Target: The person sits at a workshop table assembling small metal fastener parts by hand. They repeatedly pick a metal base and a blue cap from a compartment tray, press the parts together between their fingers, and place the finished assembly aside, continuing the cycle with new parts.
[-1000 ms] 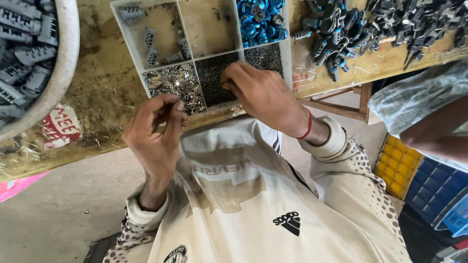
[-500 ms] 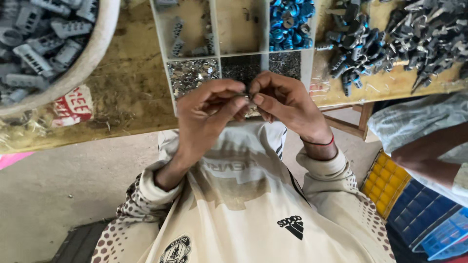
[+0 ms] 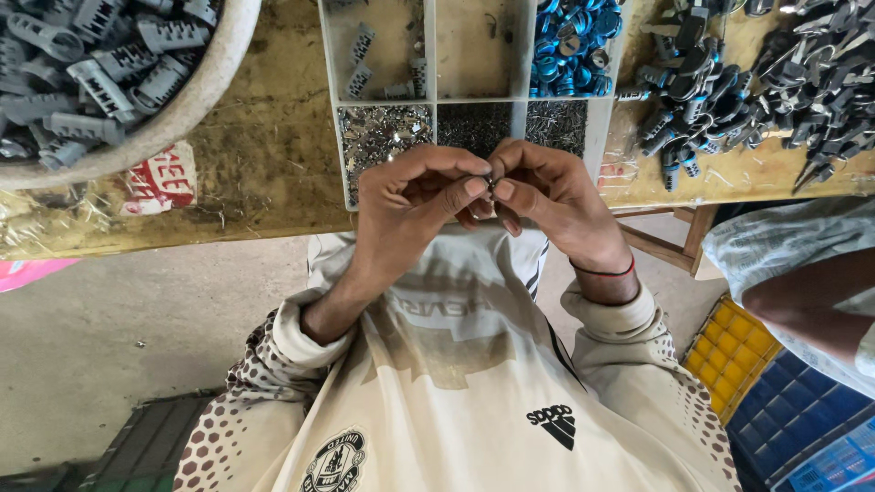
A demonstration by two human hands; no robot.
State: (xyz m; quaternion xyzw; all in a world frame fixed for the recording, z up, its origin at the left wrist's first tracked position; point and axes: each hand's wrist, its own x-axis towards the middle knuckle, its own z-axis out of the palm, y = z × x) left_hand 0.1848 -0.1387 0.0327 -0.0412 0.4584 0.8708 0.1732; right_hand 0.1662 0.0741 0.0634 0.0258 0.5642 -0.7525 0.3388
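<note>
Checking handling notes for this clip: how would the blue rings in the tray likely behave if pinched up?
The blue rings look small and round, so probably light and apt to roll. They lie heaped in one tray compartment, so several may lift or shift together.

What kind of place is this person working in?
Most likely a small workshop for hand assembly of small parts. A worn wooden bench carries a compartment tray of tiny metal bits and blue rings, a bowl of grey plastic parts, and a heap of dark pieces.

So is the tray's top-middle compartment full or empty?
Nearly empty: the compartment shows its bare floor, with only one or two small bits near the top.
</note>
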